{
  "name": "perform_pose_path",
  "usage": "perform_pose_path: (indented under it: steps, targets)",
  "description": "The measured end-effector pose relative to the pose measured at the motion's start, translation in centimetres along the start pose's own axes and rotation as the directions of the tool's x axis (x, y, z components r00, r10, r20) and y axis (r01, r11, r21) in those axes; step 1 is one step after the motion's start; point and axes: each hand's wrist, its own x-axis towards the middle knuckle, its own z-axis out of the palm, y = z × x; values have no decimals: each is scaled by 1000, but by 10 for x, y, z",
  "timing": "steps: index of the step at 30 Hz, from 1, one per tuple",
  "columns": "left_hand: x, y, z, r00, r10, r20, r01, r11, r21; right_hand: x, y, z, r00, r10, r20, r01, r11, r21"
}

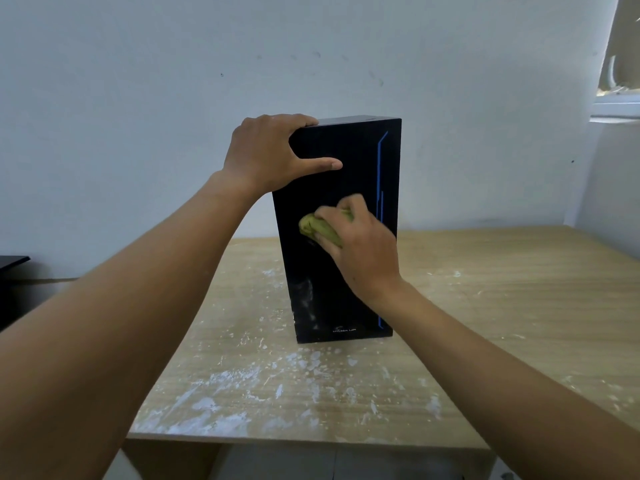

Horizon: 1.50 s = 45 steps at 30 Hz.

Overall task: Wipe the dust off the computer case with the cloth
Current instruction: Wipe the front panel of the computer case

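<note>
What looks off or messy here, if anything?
White powdery smears litter the pale wooden tabletop before the upright black computer case, and a whitish dusty smudge sits low on its front panel's left side, below where the right hand presses the crumpled green cloth.

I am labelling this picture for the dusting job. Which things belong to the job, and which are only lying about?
Belong to the job: computer case, cloth, right hand gripping the cloth, left hand holding the case top.
Only lying about: smeared table, dark object at left edge, window.
</note>
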Motion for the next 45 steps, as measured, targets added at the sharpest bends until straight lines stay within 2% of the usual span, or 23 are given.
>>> perform_pose_path:
  steps: [7,21,29,34,42,45]
  targets:
    - [0,-1,2,1000,1,-18,-1,1000,-14,1,-4,10,999,-42,-7,42,999,-32]
    - [2,-4,3,1000,19,-18,-20,1000,-23,-106,-1,53,977,-97,188,123,984,-130]
    - [3,-4,3,1000,16,-14,-16,1000,-26,-122,2,55,951,-138,276,178,976,-123]
    - [2,-3,2,1000,17,-16,-17,999,-34,-93,0,50,977,-119,178,138,985,-100]
    - [2,-3,3,1000,13,-25,-14,999,-32,8,-28,28,998,-47,-42,46,999,-20]
    - [2,-2,3,1000,10,-19,-10,999,-34,29,-34,28,996,-25,-82,20,998,-59]
